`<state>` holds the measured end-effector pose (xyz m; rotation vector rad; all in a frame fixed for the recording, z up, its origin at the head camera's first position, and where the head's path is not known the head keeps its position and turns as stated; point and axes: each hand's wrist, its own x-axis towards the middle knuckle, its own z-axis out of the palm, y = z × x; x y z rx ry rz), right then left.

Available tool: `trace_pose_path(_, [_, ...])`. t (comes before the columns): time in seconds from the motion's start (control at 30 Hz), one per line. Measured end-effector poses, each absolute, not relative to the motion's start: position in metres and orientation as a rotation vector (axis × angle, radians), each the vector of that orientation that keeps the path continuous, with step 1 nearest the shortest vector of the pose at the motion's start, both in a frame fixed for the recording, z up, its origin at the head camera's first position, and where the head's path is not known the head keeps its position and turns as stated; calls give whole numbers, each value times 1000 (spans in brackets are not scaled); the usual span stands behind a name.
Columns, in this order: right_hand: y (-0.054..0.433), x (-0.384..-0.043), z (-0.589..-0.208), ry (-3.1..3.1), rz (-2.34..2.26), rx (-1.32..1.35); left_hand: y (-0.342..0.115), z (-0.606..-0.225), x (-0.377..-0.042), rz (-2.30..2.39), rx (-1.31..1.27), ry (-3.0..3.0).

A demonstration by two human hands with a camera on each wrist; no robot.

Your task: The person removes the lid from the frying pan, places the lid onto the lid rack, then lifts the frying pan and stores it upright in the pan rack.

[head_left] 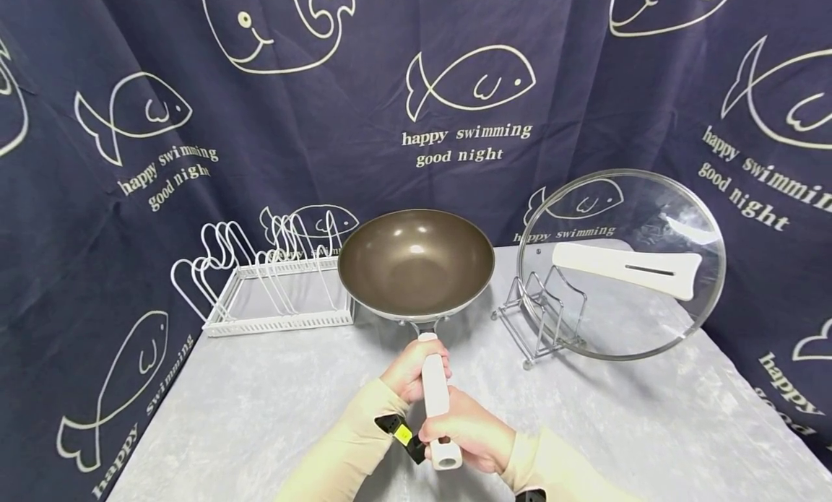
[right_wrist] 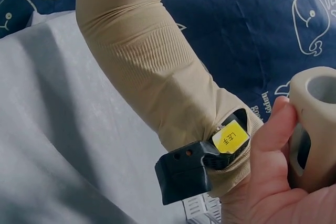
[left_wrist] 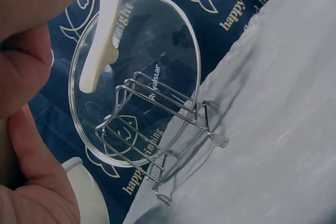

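Observation:
A wok [head_left: 416, 271] with a brown inside hangs over the table in the head view, its bowl tipped so the inside faces me. My left hand [head_left: 409, 372] grips its white handle [head_left: 434, 386] close to the bowl. Lower down, my right hand [head_left: 474, 431] holds the handle near its hollow end, thumb across the top. The right wrist view shows that handle end [right_wrist: 315, 145] up close beside a thumb [right_wrist: 273, 145]. Only a strip of the wok's pale outer side [left_wrist: 86, 192] appears in the left wrist view, below the left fingers.
A glass lid [head_left: 624, 321] with a white handle [head_left: 604, 265] leans upright in a small wire stand [head_left: 539, 321] at the right. On the left stands a white dish rack [head_left: 279, 321]. A dark blue curtain [head_left: 455, 18] hangs behind the grey table [head_left: 227, 415].

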<state>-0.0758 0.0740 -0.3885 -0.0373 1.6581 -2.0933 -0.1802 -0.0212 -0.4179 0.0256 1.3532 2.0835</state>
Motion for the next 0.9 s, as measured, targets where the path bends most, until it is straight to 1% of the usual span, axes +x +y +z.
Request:
trace_pose_path(0.43, [73, -75, -383, 1679, -2080, -73, -23, -408, -180, 2096, 50, 1351])
trace_pose_path(0.63, [77, -76, -381, 1645, -2072, -131, -26, -406, -179, 2117, 76, 1316])
trace_pose_path(0.9, [76, -81, -377, 1718, -2045, -182, -24, -400, -183, 2130, 35, 1340])
